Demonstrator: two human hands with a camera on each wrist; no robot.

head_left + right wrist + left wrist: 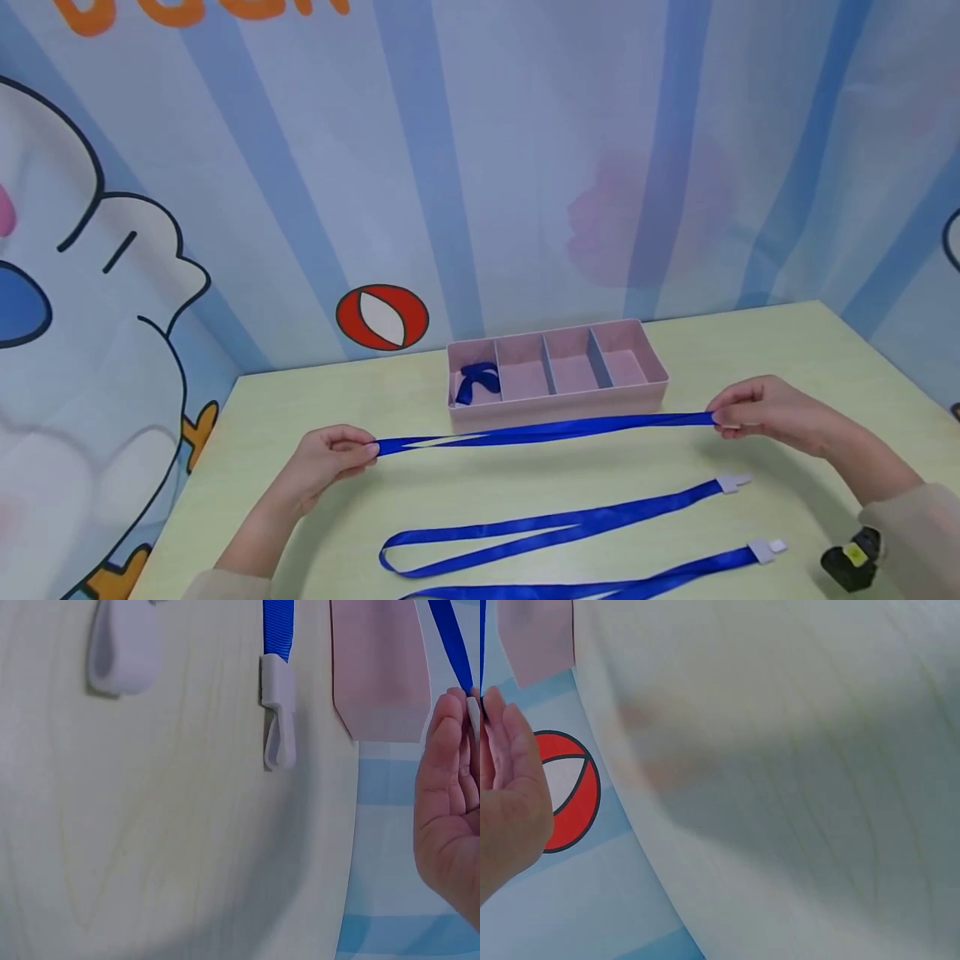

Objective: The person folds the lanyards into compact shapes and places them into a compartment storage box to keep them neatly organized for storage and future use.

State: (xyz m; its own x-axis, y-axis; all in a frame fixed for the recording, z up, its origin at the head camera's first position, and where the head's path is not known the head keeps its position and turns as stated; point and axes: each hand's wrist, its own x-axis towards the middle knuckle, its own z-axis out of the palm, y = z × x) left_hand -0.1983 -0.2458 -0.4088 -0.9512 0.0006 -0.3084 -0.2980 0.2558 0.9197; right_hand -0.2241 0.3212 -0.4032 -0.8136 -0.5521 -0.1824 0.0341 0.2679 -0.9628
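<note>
A blue lanyard (555, 431) is stretched between my two hands, above the table and in front of the pink divided box. My left hand (330, 458) pinches its looped end. At the other end my right hand (772, 412) grips the strap; in the right wrist view a bit of the white clip (472, 718) shows at the fingers. Two more blue lanyards lie nearer me: one lanyard (480, 567) with a white clip (733, 483), and another lanyard (675, 575), cut off by the lower frame edge, with its white clip (767, 550).
The pink box (558, 410) stands at the table's back edge with several compartments. A blue folded strap (478, 381) lies in its leftmost one. Behind the table (315, 500) hangs a printed cloth backdrop (517, 167). A black device (851, 560) sits at my right sleeve.
</note>
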